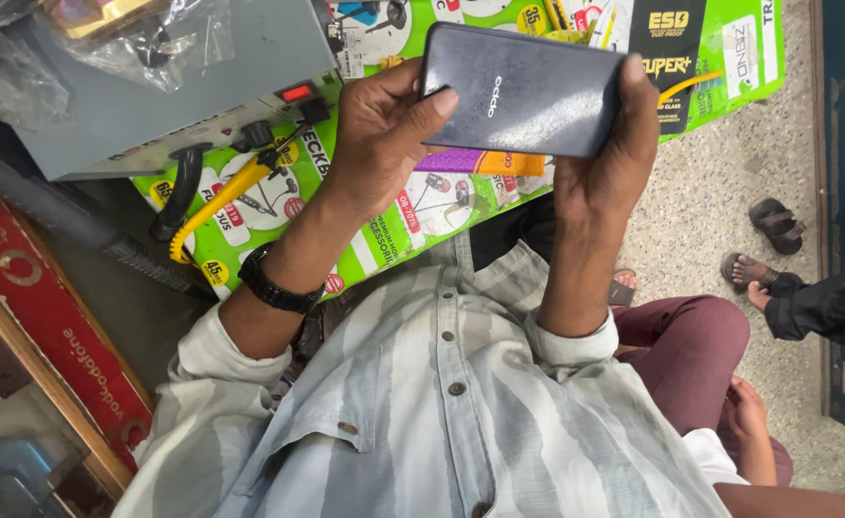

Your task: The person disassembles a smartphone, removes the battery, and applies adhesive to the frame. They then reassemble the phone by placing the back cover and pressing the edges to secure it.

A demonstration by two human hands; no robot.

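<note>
Both hands up over the surface: left hand and right hand each closed on an end of the dark phone, back facing up, edge grip only, so it could slip onto the grey box.

Dark flat rectangular phone: smooth plastic-looking back, dull sheen, faint scuffs.
Black wristwatch band: matt, rubbery.
Grey-striped buttoned shirt: soft woven cloth.
Green printed mat: glossy.
Grey box-shaped unit: smooth painted metal.
Speckled floor: rough stone.
</note>
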